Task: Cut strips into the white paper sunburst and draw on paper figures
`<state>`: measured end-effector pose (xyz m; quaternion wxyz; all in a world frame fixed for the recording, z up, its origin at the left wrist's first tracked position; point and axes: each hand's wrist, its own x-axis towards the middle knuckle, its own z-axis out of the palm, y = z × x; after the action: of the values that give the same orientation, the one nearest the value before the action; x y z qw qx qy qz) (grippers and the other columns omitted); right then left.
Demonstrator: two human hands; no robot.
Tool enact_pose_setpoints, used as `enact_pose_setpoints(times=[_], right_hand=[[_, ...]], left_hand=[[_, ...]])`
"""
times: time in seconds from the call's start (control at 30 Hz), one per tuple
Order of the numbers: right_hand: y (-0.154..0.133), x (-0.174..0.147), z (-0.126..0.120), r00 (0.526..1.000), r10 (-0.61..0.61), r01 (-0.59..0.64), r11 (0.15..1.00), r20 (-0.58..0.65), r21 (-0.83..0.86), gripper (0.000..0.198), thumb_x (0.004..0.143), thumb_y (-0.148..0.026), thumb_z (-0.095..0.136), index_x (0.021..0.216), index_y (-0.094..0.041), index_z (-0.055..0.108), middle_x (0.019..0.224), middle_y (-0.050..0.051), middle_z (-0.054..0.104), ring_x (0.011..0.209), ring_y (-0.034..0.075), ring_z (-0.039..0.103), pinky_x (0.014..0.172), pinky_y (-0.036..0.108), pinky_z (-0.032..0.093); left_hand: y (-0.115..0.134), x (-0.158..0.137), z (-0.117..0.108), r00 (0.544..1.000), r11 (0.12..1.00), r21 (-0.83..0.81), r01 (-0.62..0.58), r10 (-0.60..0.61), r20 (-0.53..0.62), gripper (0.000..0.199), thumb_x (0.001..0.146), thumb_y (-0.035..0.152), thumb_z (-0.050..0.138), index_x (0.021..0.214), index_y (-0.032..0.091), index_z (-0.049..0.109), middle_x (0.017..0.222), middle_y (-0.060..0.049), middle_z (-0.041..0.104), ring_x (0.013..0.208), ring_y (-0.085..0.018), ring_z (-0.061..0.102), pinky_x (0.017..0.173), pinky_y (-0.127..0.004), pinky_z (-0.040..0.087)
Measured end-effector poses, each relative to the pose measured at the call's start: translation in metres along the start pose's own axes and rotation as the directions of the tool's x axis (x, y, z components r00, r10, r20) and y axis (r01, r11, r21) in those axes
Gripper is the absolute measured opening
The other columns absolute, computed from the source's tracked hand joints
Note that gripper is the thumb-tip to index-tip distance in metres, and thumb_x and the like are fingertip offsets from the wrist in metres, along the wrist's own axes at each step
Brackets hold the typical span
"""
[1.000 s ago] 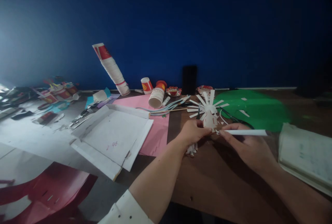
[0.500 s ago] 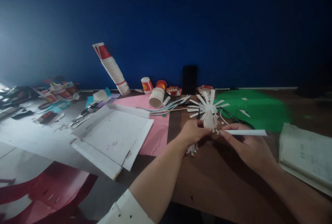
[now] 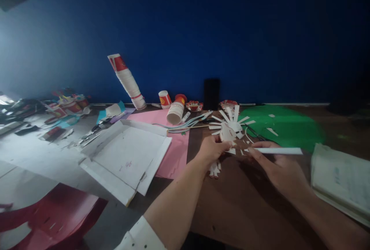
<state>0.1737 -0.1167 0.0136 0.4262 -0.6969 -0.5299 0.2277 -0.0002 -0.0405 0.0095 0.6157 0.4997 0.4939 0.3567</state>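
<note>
My left hand [image 3: 215, 150] pinches a small white paper cutout [image 3: 227, 132] with reddish marks on it. Behind that piece lies a cut paper cup [image 3: 236, 126], its wall spread out in white strips like a sun. Between the fingertips of my right hand [image 3: 276, 163] is a slim white pen-like stick [image 3: 280, 151], lying almost level with its end to the right. Its left tip is near small white scraps [image 3: 242, 152], apart from the cutout. Another cut white piece [image 3: 214, 169] lies under my left wrist, partly hidden.
A shallow white box lid [image 3: 130, 153] rests partly on pink paper [image 3: 179, 153]. Behind are a leaning cup stack [image 3: 128, 84], other paper cups [image 3: 175, 112], cables [image 3: 190, 120] and a black phone-like slab [image 3: 211, 93]. Green paper [image 3: 291, 126] and a book [image 3: 341, 182] lie right; a red chair [image 3: 63, 211] stands left.
The cutout in my left hand has turned and shifted slightly left, away from the pen-like stick. My right hand stays nearly in place. The whole view has tipped up a little.
</note>
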Motion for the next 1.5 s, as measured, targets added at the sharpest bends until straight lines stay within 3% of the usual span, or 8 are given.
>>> enact_pose_setpoints(times=[0.33,0.53,0.7,0.9,1.23,1.33,1.4,1.5], right_hand=[[0.007,0.0,0.007,0.979,0.116,-0.144,0.976,0.17,0.163,0.053,0.075,-0.057,0.068,0.112,-0.02,0.059,0.062,0.001,0.07,0.054,0.023,0.067,0.047,0.032,0.054],[0.015,0.0,0.014,0.947,0.098,-0.117,0.992,0.307,0.043,0.071,0.076,-0.053,0.065,0.135,-0.018,0.051,0.068,0.0,0.069,0.05,0.019,0.06,0.038,0.027,0.047],[0.02,0.0,0.017,0.94,0.116,-0.096,0.992,0.322,-0.078,0.083,0.077,-0.052,0.062,0.15,-0.019,0.04,0.071,-0.001,0.071,0.045,0.018,0.058,0.038,0.027,0.043],[0.022,-0.002,0.016,0.946,0.027,0.007,0.995,0.322,-0.104,0.065,0.083,-0.05,0.056,0.139,-0.018,0.052,0.084,0.005,0.075,0.05,0.018,0.063,0.042,0.028,0.044],[0.028,0.007,0.01,0.946,-0.004,0.006,1.0,0.324,-0.006,0.044,0.086,-0.054,0.05,0.112,-0.022,0.067,0.087,0.004,0.077,0.056,0.019,0.066,0.047,0.028,0.051],[0.027,0.017,-0.005,0.976,-0.023,0.036,0.998,0.217,-0.056,0.043,0.083,-0.055,0.053,0.106,-0.025,0.072,0.094,0.005,0.079,0.07,0.023,0.073,0.06,0.031,0.057],[0.028,0.023,-0.014,0.987,-0.025,0.044,0.993,0.159,-0.112,0.043,0.082,-0.056,0.053,0.105,-0.026,0.073,0.094,0.005,0.08,0.072,0.026,0.074,0.059,0.033,0.057],[0.034,0.034,-0.022,0.982,-0.111,0.141,0.97,0.152,-0.2,0.035,0.079,-0.051,0.056,0.096,-0.027,0.075,0.091,0.005,0.081,0.085,0.028,0.075,0.076,0.036,0.058]], left_hand=[[-0.004,0.005,0.0,0.999,0.993,-0.111,-0.027,0.022,-0.043,0.013,0.069,0.019,0.078,0.078,0.011,0.074,0.072,-0.005,0.068,0.06,-0.01,0.055,0.054,-0.021,0.041],[-0.006,0.008,0.0,0.993,0.969,-0.241,-0.047,0.018,-0.119,0.017,0.066,0.023,0.08,0.074,0.011,0.071,0.067,-0.003,0.065,0.058,-0.01,0.053,0.053,-0.021,0.037],[-0.009,0.011,-0.002,0.99,0.953,-0.298,-0.052,0.009,-0.142,0.024,0.064,0.03,0.082,0.071,0.013,0.067,0.063,-0.001,0.061,0.056,-0.008,0.05,0.054,-0.02,0.037],[-0.016,0.017,-0.005,0.986,0.973,-0.219,-0.077,0.042,-0.161,0.025,0.065,0.034,0.078,0.069,0.013,0.064,0.058,0.002,0.055,0.049,-0.006,0.044,0.05,-0.02,0.032],[-0.012,0.017,-0.011,0.966,0.988,0.062,-0.142,0.152,-0.208,0.012,0.073,0.026,0.066,0.076,0.014,0.068,0.059,0.003,0.057,0.047,-0.008,0.045,0.048,-0.021,0.033],[-0.011,0.02,-0.01,0.975,0.996,0.028,-0.083,0.087,-0.203,0.014,0.074,0.025,0.065,0.08,0.013,0.069,0.056,0.003,0.056,0.044,-0.008,0.043,0.046,-0.021,0.03],[-0.013,0.024,-0.01,0.978,0.997,-0.034,-0.066,0.058,-0.2,0.014,0.074,0.025,0.065,0.079,0.013,0.069,0.056,0.003,0.056,0.044,-0.007,0.042,0.046,-0.021,0.03],[-0.016,0.027,-0.009,0.981,0.991,-0.125,-0.052,0.027,-0.194,0.017,0.071,0.028,0.068,0.078,0.013,0.069,0.055,0.003,0.055,0.047,-0.008,0.044,0.047,-0.02,0.033]])
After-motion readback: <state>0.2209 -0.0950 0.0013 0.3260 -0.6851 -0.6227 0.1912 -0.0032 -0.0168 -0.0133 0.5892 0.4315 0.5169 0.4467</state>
